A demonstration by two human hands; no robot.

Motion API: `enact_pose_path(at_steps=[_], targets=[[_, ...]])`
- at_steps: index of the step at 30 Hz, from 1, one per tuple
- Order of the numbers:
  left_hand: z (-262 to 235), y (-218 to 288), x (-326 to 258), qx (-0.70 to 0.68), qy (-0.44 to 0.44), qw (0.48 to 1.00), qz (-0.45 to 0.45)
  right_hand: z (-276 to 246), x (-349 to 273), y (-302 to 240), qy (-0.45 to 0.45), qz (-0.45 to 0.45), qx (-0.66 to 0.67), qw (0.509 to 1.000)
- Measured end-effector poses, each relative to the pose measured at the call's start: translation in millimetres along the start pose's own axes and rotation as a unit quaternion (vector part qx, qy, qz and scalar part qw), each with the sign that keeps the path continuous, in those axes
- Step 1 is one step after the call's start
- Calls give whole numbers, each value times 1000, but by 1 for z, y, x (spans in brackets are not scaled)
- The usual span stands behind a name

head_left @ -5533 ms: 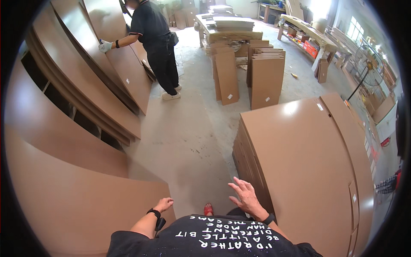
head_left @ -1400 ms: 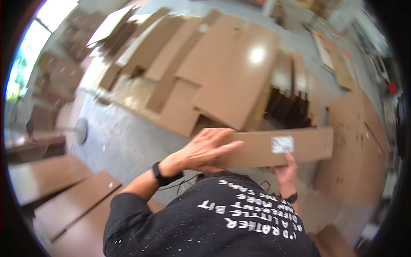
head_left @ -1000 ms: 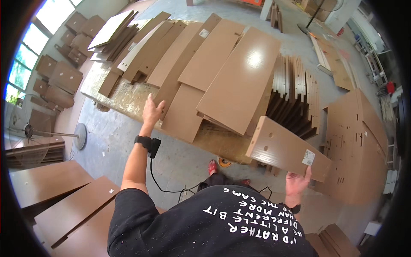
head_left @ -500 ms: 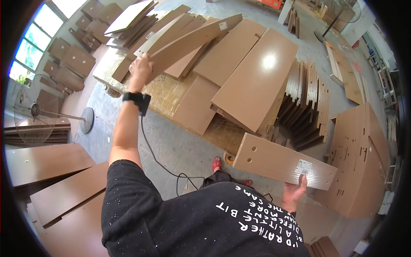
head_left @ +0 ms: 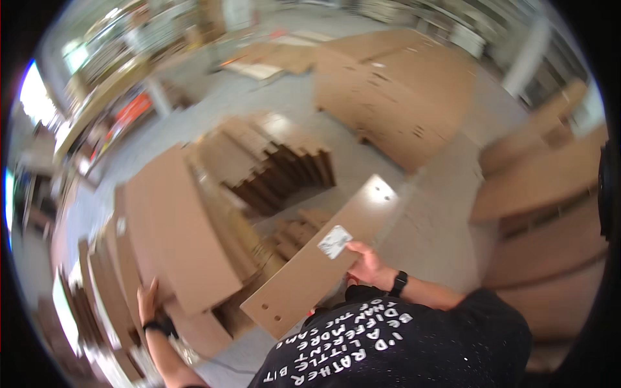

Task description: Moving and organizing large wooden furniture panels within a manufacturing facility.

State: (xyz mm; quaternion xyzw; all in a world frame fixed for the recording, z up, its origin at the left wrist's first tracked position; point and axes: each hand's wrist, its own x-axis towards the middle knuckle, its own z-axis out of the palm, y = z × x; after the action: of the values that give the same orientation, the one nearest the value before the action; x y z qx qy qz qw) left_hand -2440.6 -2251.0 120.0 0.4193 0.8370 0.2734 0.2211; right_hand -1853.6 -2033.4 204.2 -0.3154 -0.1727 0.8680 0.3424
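In my right hand [head_left: 367,264] is a long brown board [head_left: 304,278] with two holes at each end and a white label near its middle. It is held in front of my body, tilted, my thumb on the face by the label. My left hand [head_left: 147,302] is at the near end of a narrow brown panel [head_left: 123,249] in the stack at the left. Its thumb and fingers look apart, though blur hides whether they touch the panel. A wide brown panel [head_left: 184,233] lies just right of that hand.
Many narrow boards [head_left: 278,174] stand on edge beyond the held board. A large stack of drilled panels [head_left: 394,90] is at the far right, and more brown panels [head_left: 550,213] are piled at the right side. An orange object [head_left: 134,107] shows far left.
My view has swung to the right and is blurred. The long panel my left hand held up now lies lower among the stack. My right hand still holds the labelled board, now turned the other way.
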Motion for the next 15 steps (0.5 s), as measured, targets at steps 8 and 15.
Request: enact_pose_path(at_steps=[8,15], targets=[[-29,44,5,7,94,960,262,-31,-19,-6,72,-72,51,993],[-11,167,-3,3,129,948,292,-83,-34,-45,52,-69,87,992]])
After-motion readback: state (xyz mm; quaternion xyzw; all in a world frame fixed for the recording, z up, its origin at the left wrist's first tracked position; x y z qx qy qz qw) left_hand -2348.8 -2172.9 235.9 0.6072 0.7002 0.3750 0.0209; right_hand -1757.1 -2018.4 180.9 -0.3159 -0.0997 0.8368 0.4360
